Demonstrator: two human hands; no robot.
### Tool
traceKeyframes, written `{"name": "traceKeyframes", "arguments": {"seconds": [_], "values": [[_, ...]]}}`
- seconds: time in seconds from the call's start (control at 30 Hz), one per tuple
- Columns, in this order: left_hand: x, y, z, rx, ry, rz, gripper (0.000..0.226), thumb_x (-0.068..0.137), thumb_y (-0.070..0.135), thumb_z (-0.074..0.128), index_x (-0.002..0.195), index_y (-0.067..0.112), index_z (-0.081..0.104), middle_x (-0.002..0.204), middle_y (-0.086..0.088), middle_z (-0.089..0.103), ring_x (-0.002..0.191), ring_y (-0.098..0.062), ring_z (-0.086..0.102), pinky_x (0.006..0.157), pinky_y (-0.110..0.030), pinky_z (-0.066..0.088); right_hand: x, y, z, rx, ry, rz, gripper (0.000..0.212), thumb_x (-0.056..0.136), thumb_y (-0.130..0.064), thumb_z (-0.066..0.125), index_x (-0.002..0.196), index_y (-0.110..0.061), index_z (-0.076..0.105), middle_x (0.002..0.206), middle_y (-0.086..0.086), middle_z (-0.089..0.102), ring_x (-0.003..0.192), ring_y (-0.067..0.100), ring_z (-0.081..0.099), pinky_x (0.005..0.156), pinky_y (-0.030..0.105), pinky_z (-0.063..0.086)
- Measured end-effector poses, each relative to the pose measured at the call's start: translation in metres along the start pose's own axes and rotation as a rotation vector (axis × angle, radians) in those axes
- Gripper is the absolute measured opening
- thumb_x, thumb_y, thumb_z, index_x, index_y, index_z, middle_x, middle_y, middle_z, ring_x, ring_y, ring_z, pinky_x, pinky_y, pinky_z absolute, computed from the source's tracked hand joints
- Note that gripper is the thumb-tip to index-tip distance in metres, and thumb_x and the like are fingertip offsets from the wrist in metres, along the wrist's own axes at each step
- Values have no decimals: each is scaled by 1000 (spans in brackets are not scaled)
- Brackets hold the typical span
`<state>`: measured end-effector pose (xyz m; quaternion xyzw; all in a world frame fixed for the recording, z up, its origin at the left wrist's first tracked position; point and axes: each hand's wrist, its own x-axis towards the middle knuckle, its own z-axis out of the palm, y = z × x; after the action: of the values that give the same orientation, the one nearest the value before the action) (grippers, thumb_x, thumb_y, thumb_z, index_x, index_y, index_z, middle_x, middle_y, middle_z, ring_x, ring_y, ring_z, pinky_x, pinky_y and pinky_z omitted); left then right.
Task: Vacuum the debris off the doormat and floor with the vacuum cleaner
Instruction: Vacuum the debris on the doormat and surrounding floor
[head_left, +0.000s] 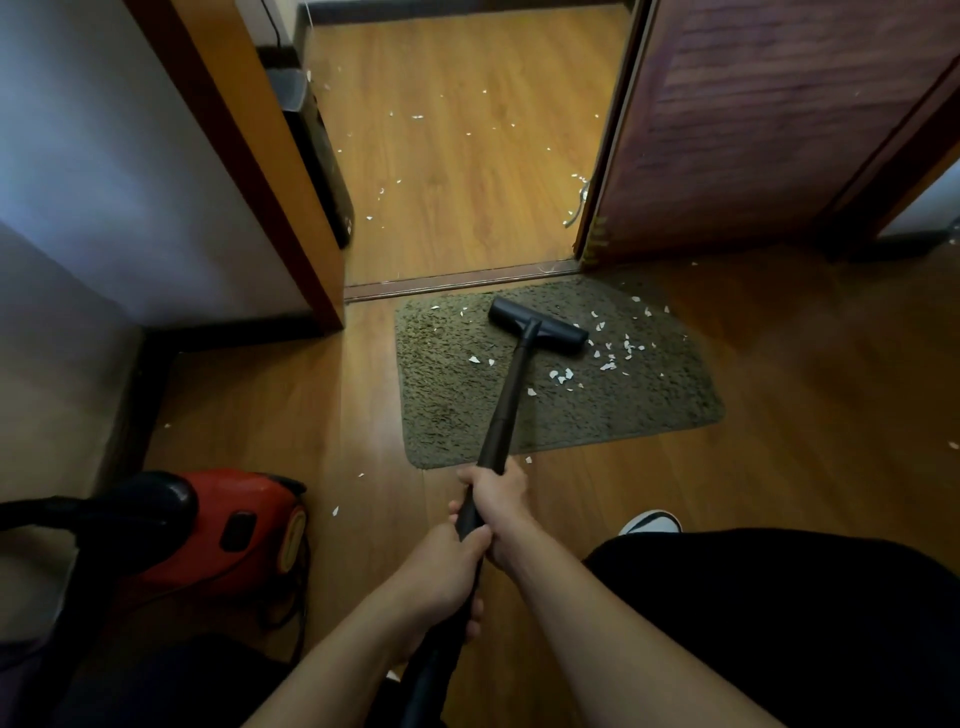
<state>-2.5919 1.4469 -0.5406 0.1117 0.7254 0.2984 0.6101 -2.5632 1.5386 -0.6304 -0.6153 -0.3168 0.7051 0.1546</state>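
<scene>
Probably a home: doormat (447, 384) before open wooden door (753, 130).

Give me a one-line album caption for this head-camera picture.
Left hand and right hand grip the vacuum wand, its floor head on the doormat among white scraps; red vacuum cleaner sits nearby.

Ahead of the right hand (497, 499), the wand (506, 400) and nozzle (537, 327) are black, the doormat (452, 395) olive-green flecked with white debris (608, 366). Left of the left hand (441, 566), the vacuum cleaner (234, 525) is red, black and yellow. The floor (805, 415) shows orange-brown wood grain.

Head cam, wide-angle, looks fwd & down, close over doormat (452, 395).
</scene>
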Motion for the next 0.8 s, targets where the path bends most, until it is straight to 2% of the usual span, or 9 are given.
{"name": "traceKeyframes", "arguments": {"seconds": [0.17,0.3,0.4,0.53,0.7,0.8], "values": [[-28,-32,-20,25,19,-59,23,104,37,39,121,22,39,77,-9,52,52,-15,51,48,-26,46,-32,30,18,-27,-57,8,25,91,-1,60,113,-12,56,82,14,62,44,22,63,43,27,50],[-53,-52,-30,25,47,-85,22,105,37,38,123,31,27,81,-11,54,55,-16,53,50,-27,48,-60,51,28,-41,-101,34,27,93,-3,63,116,-16,54,93,17,65,50,21,66,44,27,52],[-68,-66,-36,66,79,-88,49,105,36,38,149,28,20,87,-12,58,57,-16,55,49,-27,49,-80,63,33,-43,-135,42,29,94,-4,62,118,-17,53,103,19,65,52,21,66,45,27,53],[-88,-82,-42,64,104,-79,60,105,37,39,155,27,9,83,-7,56,55,-17,54,51,-28,49,-99,76,38,-60,-135,50,26,94,-5,63,113,-21,54,102,16,65,53,21,67,45,28,54],[-102,-85,-42,22,113,-86,52,105,35,38,151,24,18,84,-10,54,57,-15,53,50,-26,48,-110,82,41,-43,-141,59,28,94,-4,63,118,-16,55,100,17,64,51,21,66,44,27,53],[-92,-84,-41,-1,108,-69,42,104,34,39,143,22,28,74,-10,54,49,-15,52,45,-26,47,-104,78,42,-29,-137,42,30,93,-3,63,119,-13,55,97,18,63,48,22,65,44,27,52]]}}
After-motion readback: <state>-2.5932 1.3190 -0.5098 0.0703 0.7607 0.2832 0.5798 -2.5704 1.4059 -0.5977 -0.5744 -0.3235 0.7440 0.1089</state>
